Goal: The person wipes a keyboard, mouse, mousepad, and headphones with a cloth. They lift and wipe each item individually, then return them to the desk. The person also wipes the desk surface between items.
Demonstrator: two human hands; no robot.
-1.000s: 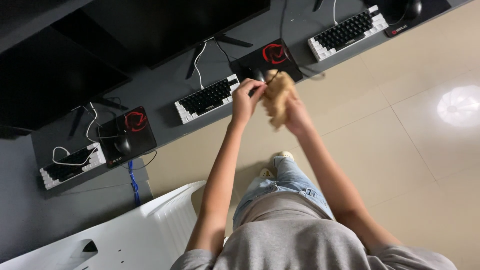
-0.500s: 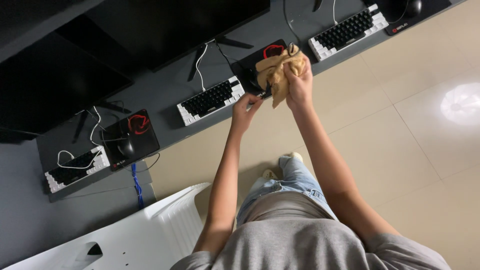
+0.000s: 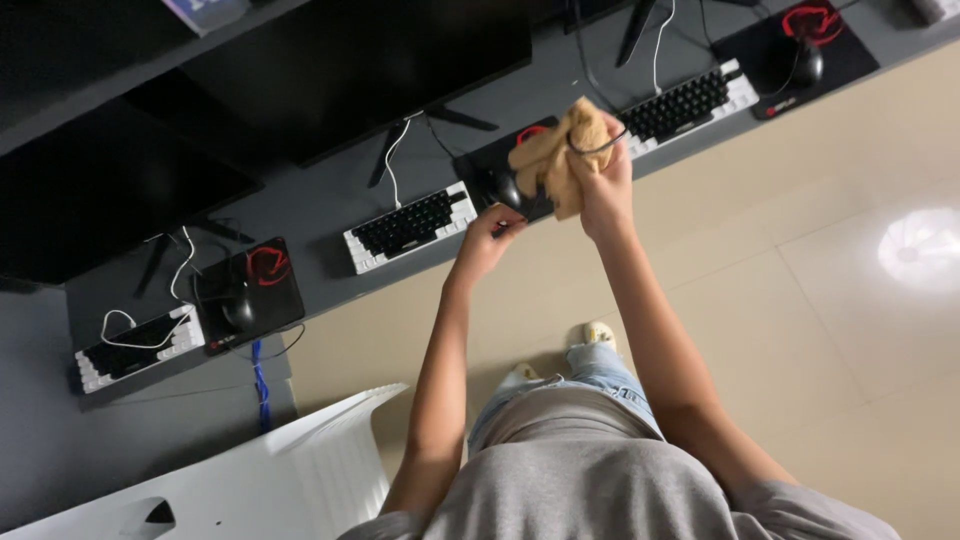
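Note:
My right hand point(image 3: 603, 185) is raised over the dark grey desk point(image 3: 330, 215) and grips a crumpled tan cloth point(image 3: 556, 152). A thin black cable point(image 3: 600, 146) loops across the top of that cloth. My left hand point(image 3: 487, 240) is lower, at the desk's front edge, with its fingers loosely curled just short of a black mouse point(image 3: 503, 188). The mouse lies on a black mouse pad with a red mark point(image 3: 528, 133). The left hand holds nothing.
White keyboards with black keys point(image 3: 410, 226) point(image 3: 688, 104) point(image 3: 135, 348) line the desk, with more mouse pads and mice point(image 3: 248, 292) point(image 3: 805, 45). Dark monitors point(image 3: 350, 60) stand behind them. A white chair point(image 3: 250, 480) is at lower left, on a beige tiled floor point(image 3: 830, 300).
Both hands were on the cloth a second ago. My left hand has let go and dropped to the desk edge by the mouse, and my right hand has kept the cloth raised.

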